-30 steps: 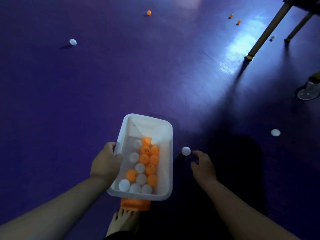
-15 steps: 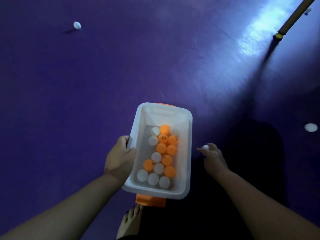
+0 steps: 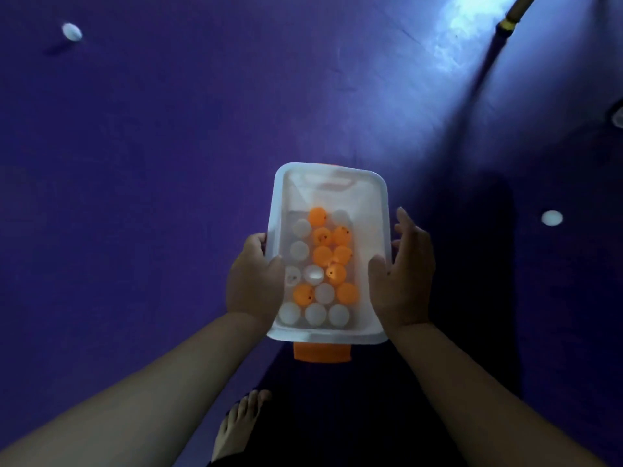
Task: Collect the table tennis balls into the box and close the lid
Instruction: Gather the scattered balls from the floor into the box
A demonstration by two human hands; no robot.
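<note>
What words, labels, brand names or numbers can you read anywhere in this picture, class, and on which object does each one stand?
None can be read.
Orange balls in the box: small dark marks, too blurred to read.
White ball by the left hand: faint dark specks, unreadable.
Loose white balls on the floor: no print visible.
Orange latch: plain.
</note>
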